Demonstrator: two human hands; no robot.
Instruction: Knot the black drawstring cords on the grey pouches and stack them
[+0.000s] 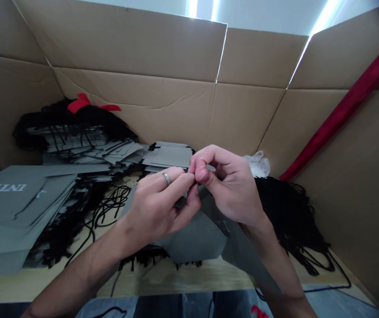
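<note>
Both bare hands meet at centre, over a pale wood-toned tabletop (205, 279). Left hand (162, 205), a silver-coloured ring (166, 178) on one finger, comes in from the left; thumb and forefinger bent toward each other, tips close in. Right hand (234, 187) opposite, thumb and forefinger pressed together, tips touching or nearly touching the left's; remaining fingers curled. What sits between the tips is too hidden to name. Directly beneath the hands: a grey flat sheet-like piece with angled corners (192, 240), its upper part covered by the left hand; short black cord ends show along its lower side. A second grey panel with faint pale lettering (223, 227) slants below the right hand and runs behind that wrist. Left of the hands, loose loops of thin black cord (116, 201) on the tabletop, then a fanned stack of grey pieces marked INTEX in white (1, 207), black cord ends bristling along its right side. Back left, another grey pile under a black cord bundle (36, 126) topped by a bright red strip (79, 102). Just behind the hands, a smaller grey stack (167, 155). Right, a heap of black cords (285, 207), crumpled clear plastic (259, 164) beside it. Brown cardboard walls (162, 106) enclose the back and sides; a dark red band (345, 101) slants down the right.
</note>
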